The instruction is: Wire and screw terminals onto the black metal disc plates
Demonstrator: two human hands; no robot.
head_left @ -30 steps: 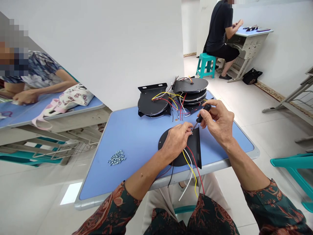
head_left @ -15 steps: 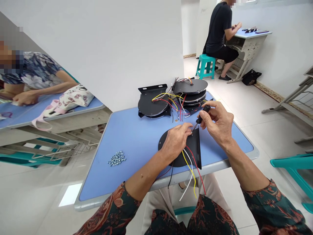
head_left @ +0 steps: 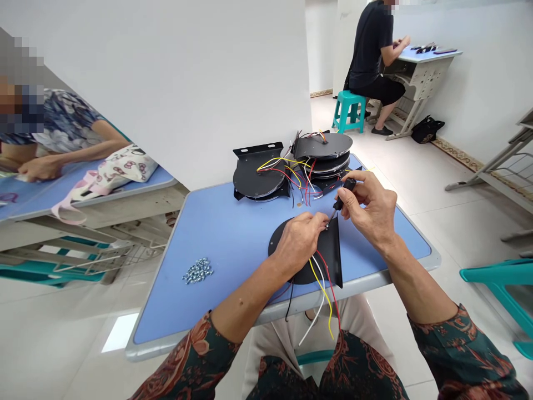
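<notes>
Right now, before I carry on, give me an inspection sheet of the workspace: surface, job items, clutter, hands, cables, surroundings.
surface: blue table with a grey rim
job's things: black plate at the near edge; screwdriver
clutter: small metal fasteners in a loose pile; stacked discs and a bracketed disc at the far edge
hands: left hand on the plate; right hand grips the screwdriver, tip by the left fingers
cables: red, yellow, white and black wires hang off the near edge
surroundings: seated person at a far desk; another person at a table to the left
</notes>
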